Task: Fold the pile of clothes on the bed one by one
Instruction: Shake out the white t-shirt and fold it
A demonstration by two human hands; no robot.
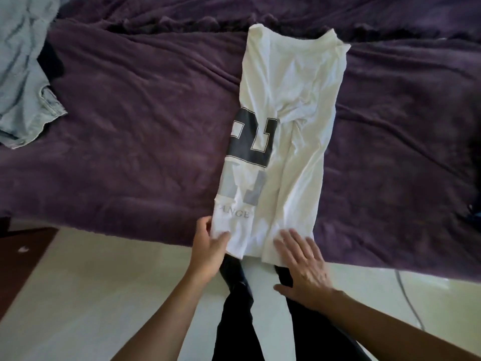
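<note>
A white T-shirt [294, 121] with a dark block print lies on the purple bed cover, folded lengthwise into a long narrow strip. Its collar points away from me and its hem hangs at the near bed edge. My left hand [210, 246] pinches the hem's left corner between thumb and fingers. On the hem's right part my right hand [303, 261] lies flat, fingers straight and spread.
The purple bed cover [130, 126] fills most of the view. A light blue denim garment [23, 74] lies crumpled at the far left over something dark. Pale floor, my dark trouser legs and a cable [408, 295] are below the bed edge.
</note>
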